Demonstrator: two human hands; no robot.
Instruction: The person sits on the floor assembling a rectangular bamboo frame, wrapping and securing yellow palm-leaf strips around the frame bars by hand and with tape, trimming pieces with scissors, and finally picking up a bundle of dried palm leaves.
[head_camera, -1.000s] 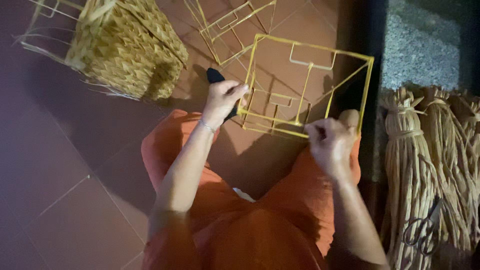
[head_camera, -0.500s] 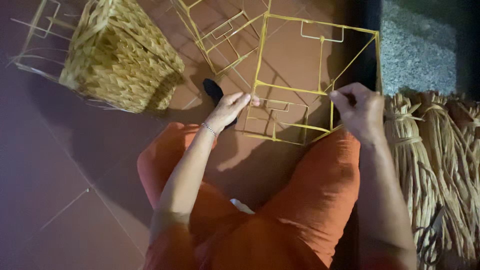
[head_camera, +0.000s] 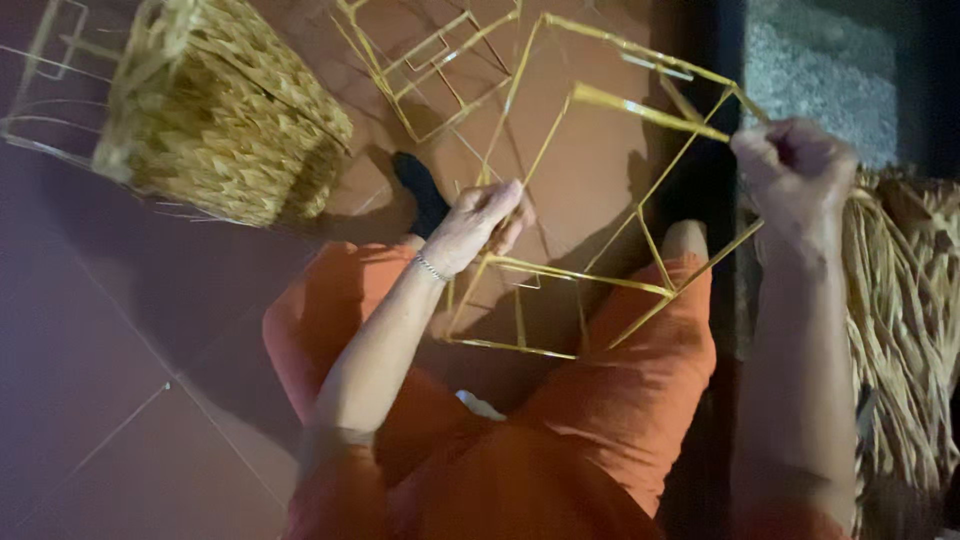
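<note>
Two hands on one thing: my wire frame (head_camera: 600, 210), yellow, box-shaped, now tipped up off the floor (head_camera: 120, 400) & resting over my knees. A sec ago it lay flatter and lower, w/ my right hand down near its front corner; since then that hand has gone up and out to the right, and the frame has swung w/ it, so the top bars now point toward the bundle. Reads to me like I'm turning the frame to get at another side.

Biggest first: floor, red-brown tiles. Then my orange trousers (head_camera: 600, 400). Frame sits between both hands. Woven basket (head_camera: 220, 120), finished, top left, well apart from the frame. Straw bundle (head_camera: 900, 300) far right, just beside my right forearm. Spare frame (head_camera: 420, 70) flat on the floor behind.

Right hand (head_camera: 795, 180): fist closed round the frame's upper right bar. Left hand (head_camera: 480, 225): fingers curled on a lower left bar, thin bracelet (head_camera: 428, 267) at the wrist. Dark foot (head_camera: 420, 190) just behind it.
</note>
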